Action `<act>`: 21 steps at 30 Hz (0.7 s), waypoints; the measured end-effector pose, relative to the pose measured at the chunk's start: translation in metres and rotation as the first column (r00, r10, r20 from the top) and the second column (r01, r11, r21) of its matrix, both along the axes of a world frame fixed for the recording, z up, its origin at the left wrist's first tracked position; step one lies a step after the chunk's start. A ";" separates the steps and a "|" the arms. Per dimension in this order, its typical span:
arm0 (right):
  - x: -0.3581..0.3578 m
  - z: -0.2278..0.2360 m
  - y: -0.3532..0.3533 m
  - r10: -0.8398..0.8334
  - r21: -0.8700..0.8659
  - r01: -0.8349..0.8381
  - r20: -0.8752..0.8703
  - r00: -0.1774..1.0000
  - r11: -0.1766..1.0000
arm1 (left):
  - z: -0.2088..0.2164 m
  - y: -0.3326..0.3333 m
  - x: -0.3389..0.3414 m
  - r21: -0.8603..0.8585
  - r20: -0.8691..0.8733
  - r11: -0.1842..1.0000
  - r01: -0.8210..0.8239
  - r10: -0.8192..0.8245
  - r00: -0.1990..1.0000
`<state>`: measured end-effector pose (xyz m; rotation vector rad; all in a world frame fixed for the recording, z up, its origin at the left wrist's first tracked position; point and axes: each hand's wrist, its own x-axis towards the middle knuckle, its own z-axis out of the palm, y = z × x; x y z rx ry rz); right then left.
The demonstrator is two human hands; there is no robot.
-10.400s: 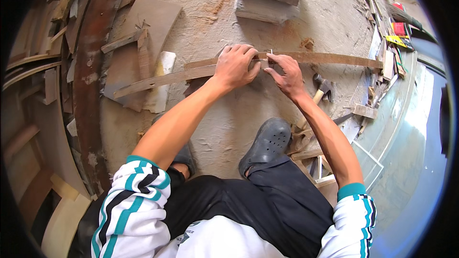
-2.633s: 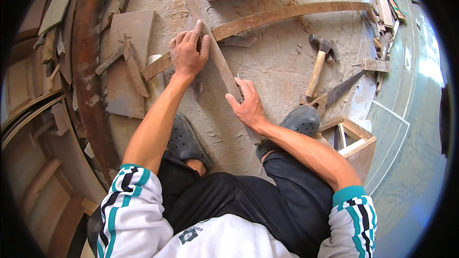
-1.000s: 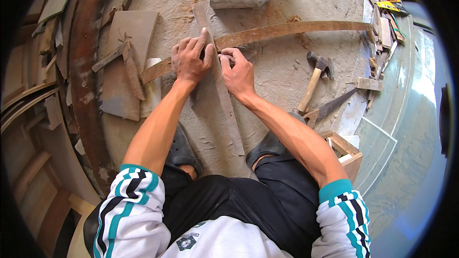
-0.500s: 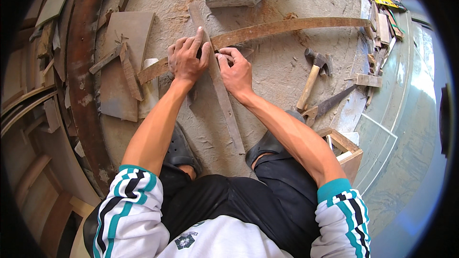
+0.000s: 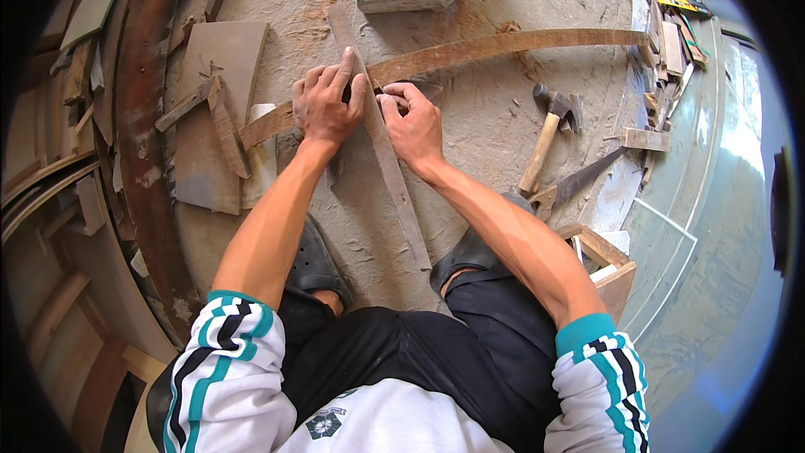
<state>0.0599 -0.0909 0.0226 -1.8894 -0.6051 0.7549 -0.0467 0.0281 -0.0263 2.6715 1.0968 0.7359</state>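
Across the slat lies a strip, touching the half-spread left hand; the right hand is narrow, its hold unclear.

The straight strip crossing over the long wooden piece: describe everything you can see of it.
The straight strip is narrow, greyish brown and apparently wooden, with a worn surface and a small dark mark toward its near end. It slants from far left to near right across the long wooden piece, its near end between the person's shoes. The left hand rests on it; the right hand's fingertips are at its right edge.
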 end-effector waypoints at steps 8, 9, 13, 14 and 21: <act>0.006 -0.001 0.008 0.029 -0.046 -0.024 0.098 0.995 0.999 | 0.005 0.000 0.002 -0.063 -0.034 0.998 0.020 -0.022 0.999; 0.004 -0.001 0.009 0.020 -0.034 -0.017 0.092 0.996 0.999 | 0.003 0.001 0.001 -0.048 -0.018 0.999 0.019 -0.020 1.000; 0.005 -0.002 0.009 0.040 -0.036 -0.036 0.117 0.992 0.999 | 0.000 0.002 0.000 -0.028 0.012 0.999 0.019 -0.019 1.000; 0.007 -0.003 0.010 0.049 -0.030 -0.045 0.147 0.988 0.999 | -0.001 0.002 0.001 -0.032 0.011 0.999 0.020 -0.019 1.000; 0.017 0.008 0.028 0.174 -0.189 -0.130 0.236 0.956 0.973 | 0.003 0.001 0.000 -0.029 -0.031 0.999 0.018 -0.019 0.999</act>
